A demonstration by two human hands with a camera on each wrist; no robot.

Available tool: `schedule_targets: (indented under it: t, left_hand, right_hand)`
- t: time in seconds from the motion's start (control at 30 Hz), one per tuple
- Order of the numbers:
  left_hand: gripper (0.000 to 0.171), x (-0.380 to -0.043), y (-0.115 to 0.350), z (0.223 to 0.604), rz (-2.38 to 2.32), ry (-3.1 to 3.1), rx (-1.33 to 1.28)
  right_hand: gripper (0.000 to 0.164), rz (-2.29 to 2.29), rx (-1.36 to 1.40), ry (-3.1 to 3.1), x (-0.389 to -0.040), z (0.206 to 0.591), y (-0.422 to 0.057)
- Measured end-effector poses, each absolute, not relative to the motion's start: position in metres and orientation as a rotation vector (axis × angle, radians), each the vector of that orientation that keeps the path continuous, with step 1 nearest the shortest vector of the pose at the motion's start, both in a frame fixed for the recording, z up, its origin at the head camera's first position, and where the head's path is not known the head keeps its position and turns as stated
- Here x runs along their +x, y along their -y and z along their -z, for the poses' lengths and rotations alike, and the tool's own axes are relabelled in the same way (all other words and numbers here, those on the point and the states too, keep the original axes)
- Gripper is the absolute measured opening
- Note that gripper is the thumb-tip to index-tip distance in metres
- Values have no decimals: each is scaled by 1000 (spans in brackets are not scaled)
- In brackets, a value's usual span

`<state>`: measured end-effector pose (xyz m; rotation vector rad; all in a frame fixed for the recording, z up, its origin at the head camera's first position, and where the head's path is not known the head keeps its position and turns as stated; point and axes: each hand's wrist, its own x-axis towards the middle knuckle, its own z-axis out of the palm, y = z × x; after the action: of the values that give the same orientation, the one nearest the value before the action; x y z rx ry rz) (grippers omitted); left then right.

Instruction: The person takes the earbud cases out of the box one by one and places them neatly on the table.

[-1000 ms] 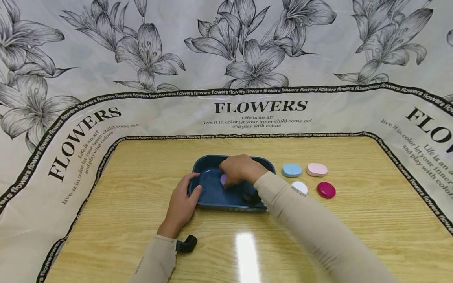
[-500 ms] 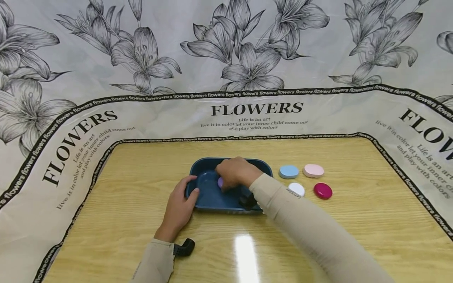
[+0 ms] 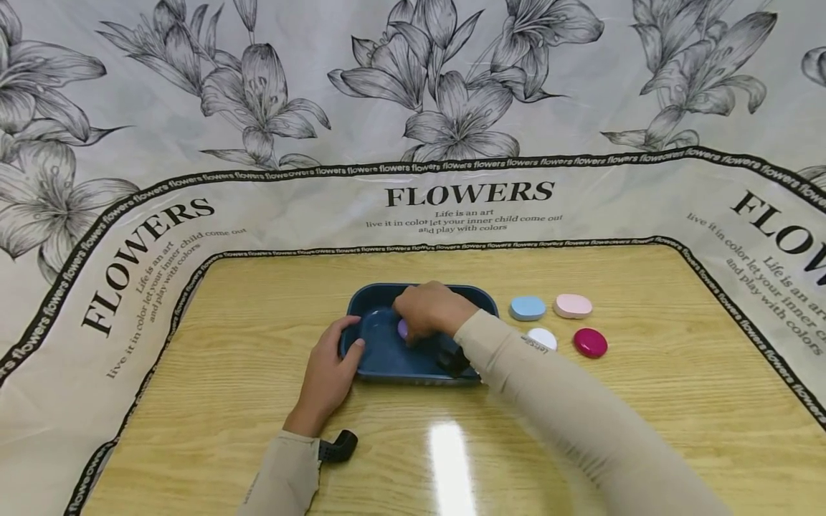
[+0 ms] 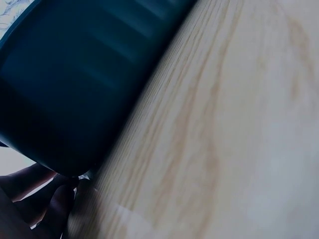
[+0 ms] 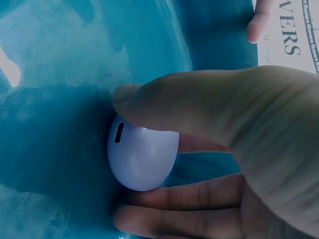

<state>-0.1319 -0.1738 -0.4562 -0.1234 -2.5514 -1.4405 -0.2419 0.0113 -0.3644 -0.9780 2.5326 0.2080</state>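
A dark blue rectangular basin sits on the table. My left hand grips its left end, thumb and fingertips at the rim. In the left wrist view, some of these fingers show at the basin's outer corner. My right hand reaches down inside the basin and pinches a small lavender rounded case between thumb and fingers. The case stands on edge close to the basin floor, with a small dark slot near its top. From the head view, the hand covers most of it.
Right of the basin lie a light blue oval case, a pale pink oval case, a white round case and a magenta round case. A flower-printed cloth borders the wooden table at the back and sides.
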Motion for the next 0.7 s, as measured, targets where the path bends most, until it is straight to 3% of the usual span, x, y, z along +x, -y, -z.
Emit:
schedule_targets:
  t: [0.37,0.7]
  left_hand:
    - [36,-133,173,457,1442,2556,-117]
    - [37,-133,173,456,1436,2551,-110]
  right_hand:
    - [21,-206,-960,-2511,-244,365,-12]
    - [45,-74,-945,-2521,-244,359,-22]
